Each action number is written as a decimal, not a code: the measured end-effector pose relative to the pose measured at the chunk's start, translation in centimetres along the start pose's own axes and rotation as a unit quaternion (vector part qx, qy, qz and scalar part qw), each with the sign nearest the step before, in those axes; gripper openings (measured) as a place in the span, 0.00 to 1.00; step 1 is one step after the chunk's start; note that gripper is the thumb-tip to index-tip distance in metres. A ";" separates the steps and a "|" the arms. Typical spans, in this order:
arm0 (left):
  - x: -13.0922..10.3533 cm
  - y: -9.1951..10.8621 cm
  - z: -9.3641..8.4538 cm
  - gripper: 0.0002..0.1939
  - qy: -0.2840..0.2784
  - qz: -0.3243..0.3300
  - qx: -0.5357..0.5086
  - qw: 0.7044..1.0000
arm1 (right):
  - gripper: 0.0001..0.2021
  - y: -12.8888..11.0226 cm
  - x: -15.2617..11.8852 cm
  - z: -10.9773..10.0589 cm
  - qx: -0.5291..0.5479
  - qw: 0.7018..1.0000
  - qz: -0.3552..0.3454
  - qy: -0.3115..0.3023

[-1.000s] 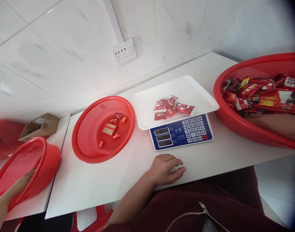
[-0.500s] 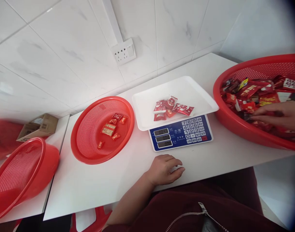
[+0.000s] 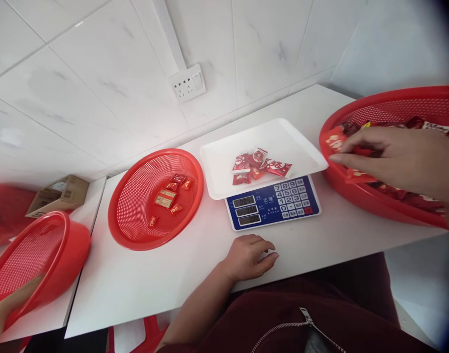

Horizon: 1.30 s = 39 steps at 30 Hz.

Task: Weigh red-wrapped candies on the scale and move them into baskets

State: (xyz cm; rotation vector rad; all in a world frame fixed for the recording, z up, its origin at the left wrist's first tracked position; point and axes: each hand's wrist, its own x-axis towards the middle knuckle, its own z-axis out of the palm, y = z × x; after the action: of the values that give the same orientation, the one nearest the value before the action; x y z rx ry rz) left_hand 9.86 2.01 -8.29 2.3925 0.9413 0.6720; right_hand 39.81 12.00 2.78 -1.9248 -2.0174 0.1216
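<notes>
My right hand (image 3: 389, 152) is over the near-left rim of the large red basket (image 3: 342, 196) at the right. Its thumb and fingers are closed on a red-wrapped candy (image 3: 335, 141), partly covered by the fingers. More wrapped candies lie in that basket below. My left hand (image 3: 250, 257) rests on the table in front of the digital scale (image 3: 274, 203), fingers loosely bent, thumb apart, holding nothing. On the scale's white tray (image 3: 224, 152) lies a small heap of red candy packets (image 3: 259, 164).
Left of the scale, a round red basket (image 3: 132, 196) holds several small packets. Another red basket (image 3: 77, 245) stands on the adjoining table, with a co-worker's hand (image 3: 27, 294) reaching in. Behind it is a cardboard box (image 3: 67, 193). A wall socket (image 3: 187, 83) sits above the table.
My right hand has risen from among the candies and moved left toward the basket rim, now with a red candy in it. A co-worker's hand has entered the far-left basket. My left hand stays put.
</notes>
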 end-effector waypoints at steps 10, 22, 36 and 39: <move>-0.2 -0.1 -0.2 0.12 0.021 -0.005 -0.006 1.000 | 0.14 -5.7 1.4 0.9 0.095 0.992 -0.066 -0.040; -0.4 0.2 0.0 0.20 0.013 -0.032 -0.068 0.997 | 0.16 -7.3 -9.2 8.4 0.427 0.830 -0.001 -0.359; -0.6 0.0 0.3 0.30 -0.008 -0.116 -0.209 0.971 | 0.15 -9.1 -10.6 11.2 0.491 0.841 0.054 -0.221; -0.4 0.5 0.5 0.25 0.000 -0.143 -0.245 0.959 | 0.15 -9.1 -10.9 11.3 0.462 0.864 0.040 -0.197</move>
State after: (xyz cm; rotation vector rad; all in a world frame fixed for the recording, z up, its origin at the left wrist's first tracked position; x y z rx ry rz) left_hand 10.11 1.27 -8.53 1.7825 0.9624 0.6979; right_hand 27.85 2.63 -7.11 -1.3810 -1.5809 1.3293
